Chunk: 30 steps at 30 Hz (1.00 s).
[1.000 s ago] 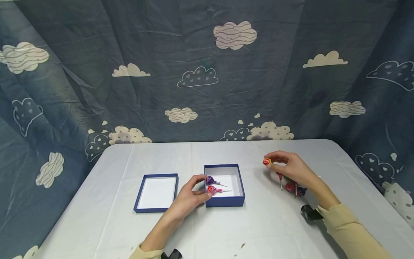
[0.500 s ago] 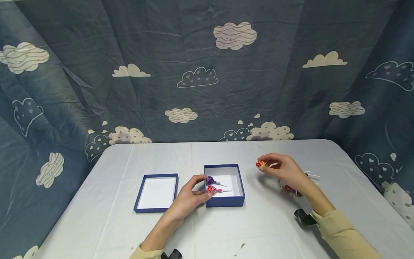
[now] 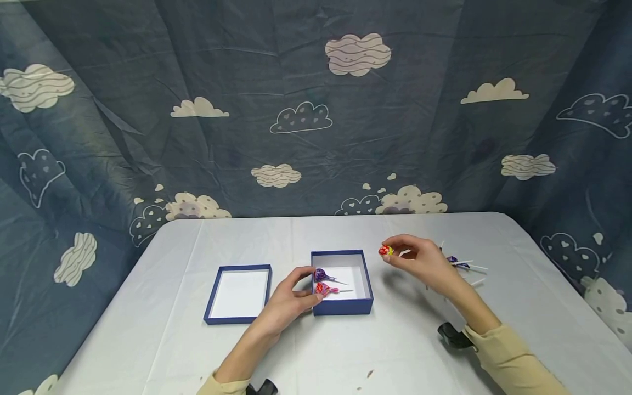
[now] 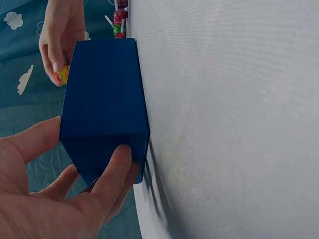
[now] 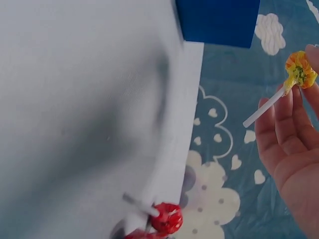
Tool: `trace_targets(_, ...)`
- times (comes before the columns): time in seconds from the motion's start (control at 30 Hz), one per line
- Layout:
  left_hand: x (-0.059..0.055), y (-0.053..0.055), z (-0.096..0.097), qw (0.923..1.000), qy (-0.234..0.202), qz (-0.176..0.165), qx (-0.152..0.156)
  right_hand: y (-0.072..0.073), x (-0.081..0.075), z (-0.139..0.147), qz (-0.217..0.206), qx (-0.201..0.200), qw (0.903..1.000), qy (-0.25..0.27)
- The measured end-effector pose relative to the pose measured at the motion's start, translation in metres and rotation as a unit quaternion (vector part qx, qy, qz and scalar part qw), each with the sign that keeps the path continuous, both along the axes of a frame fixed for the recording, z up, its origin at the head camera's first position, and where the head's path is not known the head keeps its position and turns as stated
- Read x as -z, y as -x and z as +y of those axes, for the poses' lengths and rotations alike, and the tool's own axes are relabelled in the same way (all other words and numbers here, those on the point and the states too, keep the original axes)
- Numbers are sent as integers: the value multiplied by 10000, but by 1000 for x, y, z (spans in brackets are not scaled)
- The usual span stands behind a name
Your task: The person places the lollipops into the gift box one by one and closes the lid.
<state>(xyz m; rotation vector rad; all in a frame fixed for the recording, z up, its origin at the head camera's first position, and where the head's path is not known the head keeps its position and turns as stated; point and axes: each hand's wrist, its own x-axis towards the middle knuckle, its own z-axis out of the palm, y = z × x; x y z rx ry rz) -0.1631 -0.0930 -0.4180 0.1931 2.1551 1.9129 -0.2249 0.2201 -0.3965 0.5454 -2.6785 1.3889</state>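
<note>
My right hand (image 3: 417, 259) pinches a red-and-yellow wrapped lollipop (image 3: 385, 250) by its head, raised off the table to the right of the box. In the right wrist view its white stick (image 5: 264, 107) points away from the fingers. My left hand (image 3: 291, 293) holds the left side of a blue open box (image 3: 343, 307), thumb near the front corner and fingers along the wall. Inside, along the left, lie a purple lollipop (image 3: 321, 275) and a pink-red lollipop (image 3: 326, 289), side by side, sticks pointing right.
A blue-rimmed lid (image 3: 238, 318), white inside, lies left of the box. Several more lollipops (image 3: 459, 263) lie in a pile, partly hidden behind my right hand and forearm. A white cloth covers the table (image 3: 395, 351); a cloud-print curtain (image 3: 296, 55) hangs behind.
My right hand has moved left, away from the pile and toward the box, carrying the red-and-yellow lollipop. More of the pile shows behind it. My left hand and the box have stayed put.
</note>
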Motion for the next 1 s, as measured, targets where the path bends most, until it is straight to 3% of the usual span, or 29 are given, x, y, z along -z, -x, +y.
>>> trace_targets(0.17, 0, 0, 0, 10000, -42, -63, -26, -2, -3, -9, 109, -229, 9994, 239)
trace_targets(0.6, 0, 2, 1, 9999, -123, -100, -16, -9, -13, -37, 309, -569, 9975, 288)
trace_targets(1.0, 0, 2, 0, 9998, -59, -173, -8, -14, -17, -65, 100, -1132, 9923, 490)
